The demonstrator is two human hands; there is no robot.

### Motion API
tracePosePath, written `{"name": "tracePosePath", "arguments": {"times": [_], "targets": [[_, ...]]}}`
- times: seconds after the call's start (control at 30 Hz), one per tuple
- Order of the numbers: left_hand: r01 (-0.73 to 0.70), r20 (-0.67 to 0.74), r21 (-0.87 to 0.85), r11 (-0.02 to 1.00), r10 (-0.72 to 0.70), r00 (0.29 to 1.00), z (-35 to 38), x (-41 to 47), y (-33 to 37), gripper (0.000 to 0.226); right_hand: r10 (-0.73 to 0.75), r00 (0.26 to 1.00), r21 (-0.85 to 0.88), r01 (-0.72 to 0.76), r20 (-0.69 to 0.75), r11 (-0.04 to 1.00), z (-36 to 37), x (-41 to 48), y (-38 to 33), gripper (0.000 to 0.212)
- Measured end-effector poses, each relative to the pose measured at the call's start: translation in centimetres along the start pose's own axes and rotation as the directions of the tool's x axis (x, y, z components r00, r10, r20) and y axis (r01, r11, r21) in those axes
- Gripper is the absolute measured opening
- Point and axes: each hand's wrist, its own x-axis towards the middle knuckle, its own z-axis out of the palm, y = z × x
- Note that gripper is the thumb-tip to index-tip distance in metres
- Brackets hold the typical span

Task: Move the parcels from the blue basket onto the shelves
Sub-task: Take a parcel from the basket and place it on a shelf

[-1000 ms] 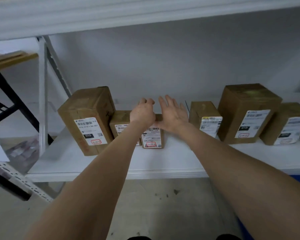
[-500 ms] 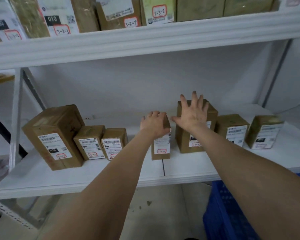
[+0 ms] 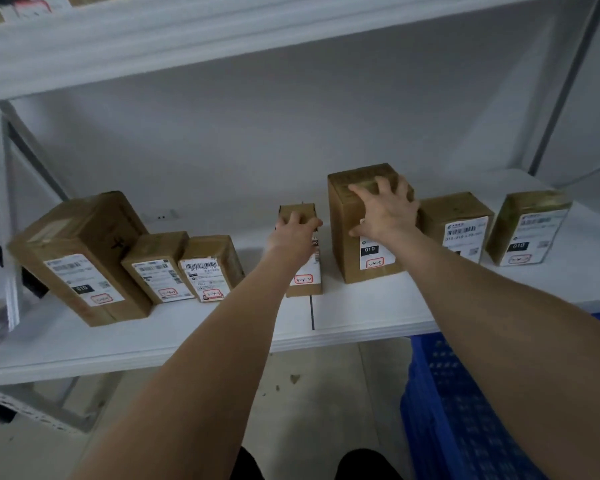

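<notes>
White shelf [image 3: 361,317] spans mid-frame, with the blue plastic basket [image 3: 465,410] below it at lower right. On the shelf right of centre stands the tall brown cardboard parcel [image 3: 345,247]. The right hand [image 3: 385,213], fingers flat and spread half a second ago, now hooks them over its top, while the left hand [image 3: 293,230] keeps clamping the small brown cardboard parcel [image 3: 303,287] beside it: probably final straightening.

The widest gap on the shelf [image 3: 243,327] lies between the third box [image 3: 211,268] from the left and the narrow box [image 3: 303,275]; the front edge and the far right end past the last box [image 3: 529,230] are bare too. Narrow box and tall box [image 3: 361,251] leave only a slim slot between them. Open height runs above every box under the upper shelf [image 3: 222,39].
</notes>
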Motion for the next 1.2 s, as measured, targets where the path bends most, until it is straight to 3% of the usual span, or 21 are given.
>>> {"name": "tracePosePath", "arguments": {"times": [0.17,0.37,0.57,0.77,0.83,0.97,1.2], "targets": [[0.034,-0.011,0.016,0.999,-0.034,0.999,0.1,0.5,-1.6,0.052,-0.012,0.999,0.021,0.013,-0.042,1.0,0.3,0.3,-2.1,0.094],[0.104,-0.022,0.078,0.992,-0.103,0.994,-0.2,0.3,-4.2,0.055,-0.007,1.0,0.094,0.006,0.009,0.996,0.3,0.4,-4.0,0.093],[0.145,-0.06,0.042,0.989,-0.142,0.988,-0.5,-0.3,-6.1,0.058,-0.094,0.996,0.137,0.092,0.006,0.986,1.2,-0.1,-7.8,0.088],[0.112,-0.059,0.047,0.993,-0.109,0.992,-0.3,-0.1,-7.7,0.064,-0.144,0.989,0.042,0.143,0.031,0.989,1.5,0.1,-8.1,0.091],[0.109,-0.076,0.069,0.992,-0.104,0.992,-0.3,-0.1,-7.9,0.063,-0.159,0.987,-0.007,0.159,0.006,0.987,1.3,0.0,-7.9,0.094],[0.124,-0.096,0.089,0.988,-0.115,0.989,-0.3,-0.3,-7.9,0.057,-0.211,0.966,0.056,0.222,-0.15,0.973,2.9,-0.8,-8.5,0.075],[0.091,0.005,-0.028,0.995,-0.091,0.996,-0.9,-0.1,-8.5,0.058,-0.227,0.966,0.036,0.233,-0.125,0.972,3.6,-0.7,-9.6,0.079]]}}
